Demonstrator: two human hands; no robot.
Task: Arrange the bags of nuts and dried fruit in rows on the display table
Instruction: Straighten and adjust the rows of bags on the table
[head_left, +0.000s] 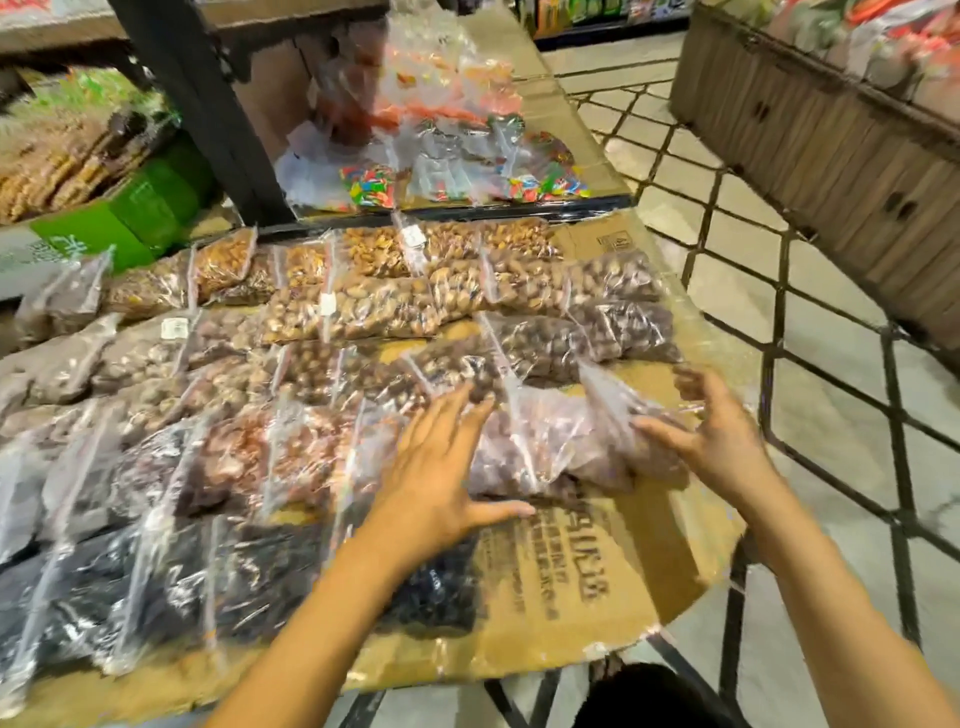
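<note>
Both hands are setting a bag of dark nuts (561, 447) into the near row on the bench (587, 582). The left hand (441, 467) lies flat and spread; the right hand (711, 426) pinches its end. Next, I judge, square it against its neighbours.

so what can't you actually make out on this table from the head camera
- White price labels: print too small and blurred to read.
- Bags at the left edge: cut off by the frame, so row length is unknown.
- Sweets bags on the shelf: contents blurred behind glare.
- Bag under the hands: the left hand covers its left end; the right hand is motion-blurred, so its grip is unclear.
</note>
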